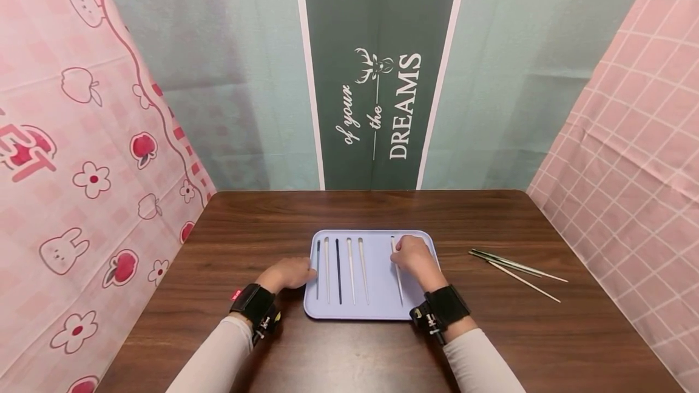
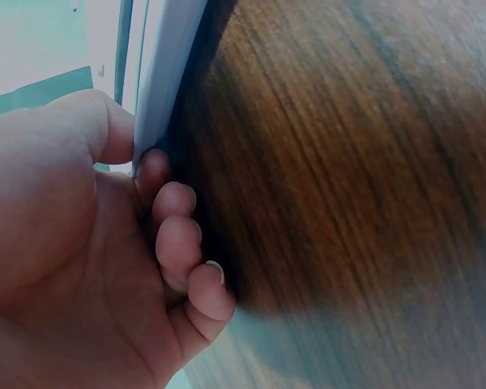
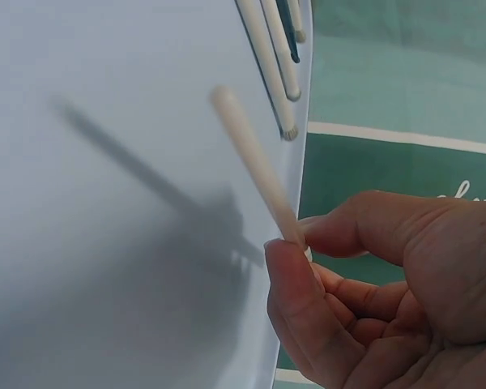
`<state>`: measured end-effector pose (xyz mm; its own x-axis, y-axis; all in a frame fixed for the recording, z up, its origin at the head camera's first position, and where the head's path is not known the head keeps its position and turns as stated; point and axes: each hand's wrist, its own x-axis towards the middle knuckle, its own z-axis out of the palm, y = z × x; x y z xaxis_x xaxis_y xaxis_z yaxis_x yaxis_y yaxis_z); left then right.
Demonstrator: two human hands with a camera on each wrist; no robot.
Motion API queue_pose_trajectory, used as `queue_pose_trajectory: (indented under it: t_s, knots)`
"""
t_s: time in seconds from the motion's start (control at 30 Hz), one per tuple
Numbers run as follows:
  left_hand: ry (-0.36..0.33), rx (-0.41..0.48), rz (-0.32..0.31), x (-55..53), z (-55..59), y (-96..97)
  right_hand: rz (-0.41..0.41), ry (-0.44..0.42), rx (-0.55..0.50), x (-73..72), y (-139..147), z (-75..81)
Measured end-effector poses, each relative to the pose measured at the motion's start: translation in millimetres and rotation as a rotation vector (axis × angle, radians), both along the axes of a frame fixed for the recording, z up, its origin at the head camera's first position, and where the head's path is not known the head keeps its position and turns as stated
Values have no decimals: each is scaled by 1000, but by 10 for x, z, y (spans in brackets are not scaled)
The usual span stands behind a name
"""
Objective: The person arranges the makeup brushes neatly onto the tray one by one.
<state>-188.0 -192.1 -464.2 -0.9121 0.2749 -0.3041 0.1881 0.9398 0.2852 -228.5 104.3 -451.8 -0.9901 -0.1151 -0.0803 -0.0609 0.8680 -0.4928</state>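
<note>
A pale lilac tray (image 1: 380,278) lies on the table, and several slim brushes stand in a row across its left half. Among them are a dark brush (image 1: 338,272) and a white-handled brush (image 1: 351,268). My left hand (image 1: 288,273) holds the tray's left edge; in the left wrist view its thumb and curled fingers pinch the rim (image 2: 166,73). Over the tray's right side, my right hand (image 1: 414,258) pinches a white-handled brush (image 3: 251,150) between thumb and fingers. The held handle is tilted above the tray, with its shadow on the surface. Its far end is hidden by the fingers.
On the dark wood table (image 1: 251,217), a few loose thin sticks or brushes (image 1: 519,268) lie crossed to the right of the tray. A green and grey-blue cloth (image 1: 377,29) hangs behind, with pink patterned cloths at both sides.
</note>
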Motion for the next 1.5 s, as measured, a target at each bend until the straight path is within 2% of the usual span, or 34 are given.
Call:
queue_pose_trajectory:
  t_s: [0.43, 0.83, 1.1, 1.5]
  knots:
    - [13, -10, -10, -10, -13, 2, 7, -10, -14, -14, -150, -9]
    - [-4, 0, 2, 1, 16, 9, 21, -9, 2, -23, -218, -24]
    - [15, -10, -17, -1, 11, 8, 25, -13, 37, -36, -267, -20]
    - [36, -11, -18, 5, -10, 3, 42, 6, 2, 4, -361, -18]
